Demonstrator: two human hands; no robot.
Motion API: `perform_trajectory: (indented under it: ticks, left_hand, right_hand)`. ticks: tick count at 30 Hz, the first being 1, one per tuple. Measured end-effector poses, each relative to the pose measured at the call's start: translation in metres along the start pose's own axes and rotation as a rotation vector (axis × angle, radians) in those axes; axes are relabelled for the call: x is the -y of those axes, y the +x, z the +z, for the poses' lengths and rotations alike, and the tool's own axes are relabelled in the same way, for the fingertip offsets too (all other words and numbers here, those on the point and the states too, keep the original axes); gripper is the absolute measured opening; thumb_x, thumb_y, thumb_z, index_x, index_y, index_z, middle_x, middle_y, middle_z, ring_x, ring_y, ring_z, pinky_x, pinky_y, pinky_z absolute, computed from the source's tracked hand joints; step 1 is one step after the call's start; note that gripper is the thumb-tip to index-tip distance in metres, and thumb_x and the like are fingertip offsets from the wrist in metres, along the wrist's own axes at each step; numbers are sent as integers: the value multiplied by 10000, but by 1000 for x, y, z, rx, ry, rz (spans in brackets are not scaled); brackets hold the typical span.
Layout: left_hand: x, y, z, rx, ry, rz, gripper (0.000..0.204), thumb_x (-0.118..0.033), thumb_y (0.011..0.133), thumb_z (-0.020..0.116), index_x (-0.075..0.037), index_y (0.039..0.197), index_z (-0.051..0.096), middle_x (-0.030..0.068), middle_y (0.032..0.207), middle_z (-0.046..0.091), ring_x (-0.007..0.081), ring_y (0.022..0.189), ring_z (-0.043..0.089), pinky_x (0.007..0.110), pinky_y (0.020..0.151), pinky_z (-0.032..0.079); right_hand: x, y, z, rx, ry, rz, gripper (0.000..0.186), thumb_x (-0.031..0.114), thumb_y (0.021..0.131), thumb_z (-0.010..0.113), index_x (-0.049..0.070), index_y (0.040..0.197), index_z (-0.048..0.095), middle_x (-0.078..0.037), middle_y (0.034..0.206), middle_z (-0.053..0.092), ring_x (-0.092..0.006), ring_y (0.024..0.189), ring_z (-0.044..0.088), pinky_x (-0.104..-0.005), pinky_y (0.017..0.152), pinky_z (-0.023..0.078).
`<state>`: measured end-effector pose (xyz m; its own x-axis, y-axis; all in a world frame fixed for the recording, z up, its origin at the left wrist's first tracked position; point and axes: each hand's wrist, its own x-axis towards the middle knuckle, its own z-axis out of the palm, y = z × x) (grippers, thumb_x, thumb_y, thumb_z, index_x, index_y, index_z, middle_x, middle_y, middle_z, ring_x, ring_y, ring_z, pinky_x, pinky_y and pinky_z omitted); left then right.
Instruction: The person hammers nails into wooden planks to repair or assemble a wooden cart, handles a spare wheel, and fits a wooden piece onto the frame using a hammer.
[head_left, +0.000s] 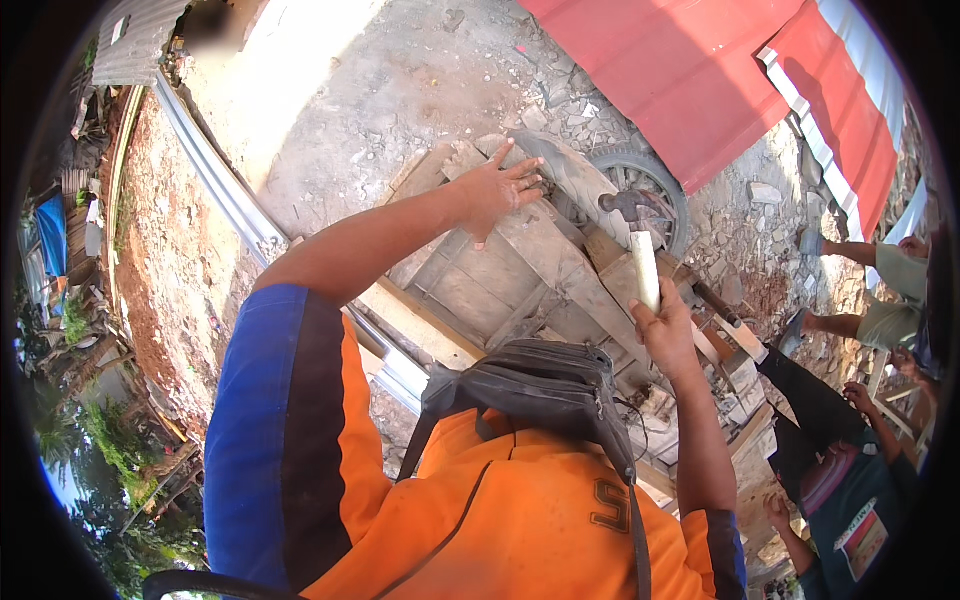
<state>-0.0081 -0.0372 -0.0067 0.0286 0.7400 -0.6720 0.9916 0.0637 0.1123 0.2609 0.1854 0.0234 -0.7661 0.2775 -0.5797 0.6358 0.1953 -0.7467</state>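
My left hand (500,195) is open, fingers spread, above the pale wooden boards (530,260) in the middle of the view. My right hand (665,335) grips a hammer (644,270) by its white handle, with the dark head (630,208) raised over a spoked black-tyred wheel (675,180) beside the boards. A black waist bag (520,390) hangs across my orange shirt below my hands.
Red roofing sheets (660,60) lie at top right over broken rubble (760,200). Long metal strips (210,170) run along the left. Two other people (830,530) (890,310) are close on my right. A corrugated sheet (125,50) is at top left.
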Motion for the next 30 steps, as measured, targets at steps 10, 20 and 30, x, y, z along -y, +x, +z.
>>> perform_trajectory:
  ticks: [10,20,30]
  left_hand:
    - [-2,-2,37,-383,-59,-104,1108,-304,558,877,-119,1511,343,117,1636,167,297,1526,68,628,1201,45]
    - [52,-29,62,-739,-954,-673,934,-619,752,693,-58,1453,434,243,1465,442,362,1427,339,536,1175,206]
    - [44,-53,107,-871,-580,-1163,895,-672,785,650,-63,1414,465,205,1398,524,374,1327,456,507,1104,329]
  right_hand:
    - [40,-12,31,-49,-282,-342,339,151,921,643,25,1215,530,-242,905,638,-407,810,645,-438,720,506]
    - [48,-19,23,-60,-499,-484,402,280,950,642,21,1239,536,-260,948,659,-445,837,652,-481,716,517]
    - [36,-26,20,-117,-525,-602,303,278,1035,501,10,1170,542,-198,729,575,-385,614,580,-441,565,442]
